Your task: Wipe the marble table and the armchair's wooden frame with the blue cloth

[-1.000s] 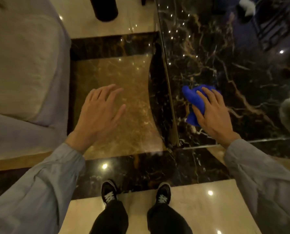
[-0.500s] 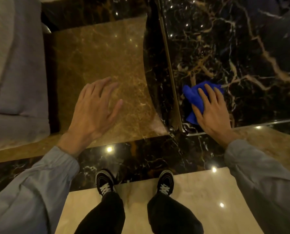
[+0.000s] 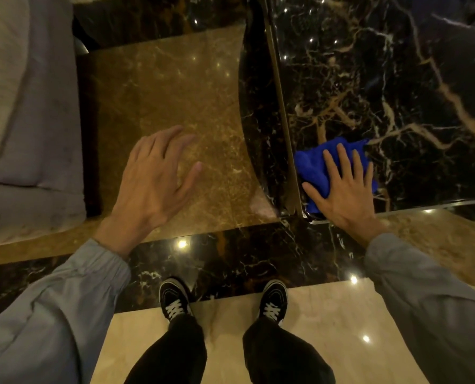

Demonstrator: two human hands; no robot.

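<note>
The blue cloth (image 3: pixel 314 162) lies crumpled on the near left corner of the black marble table (image 3: pixel 383 87), which has gold veins and a metal rim. My right hand (image 3: pixel 341 187) lies flat on the cloth with fingers spread, pressing it to the tabletop close to the table's edge. My left hand (image 3: pixel 153 178) hovers open over the brown marble floor, holding nothing. The armchair (image 3: pixel 23 106), with grey upholstery and a beige cushion, fills the left side; its wooden frame is not visible.
The polished floor has brown, black and cream marble bands. My two feet in black sneakers (image 3: pixel 175 303) stand on the cream band near the table corner. A gap of floor separates the armchair from the table.
My right hand has slid the cloth toward me to the table's near left corner. The view has tilted down. My left hand stays open over the floor.
</note>
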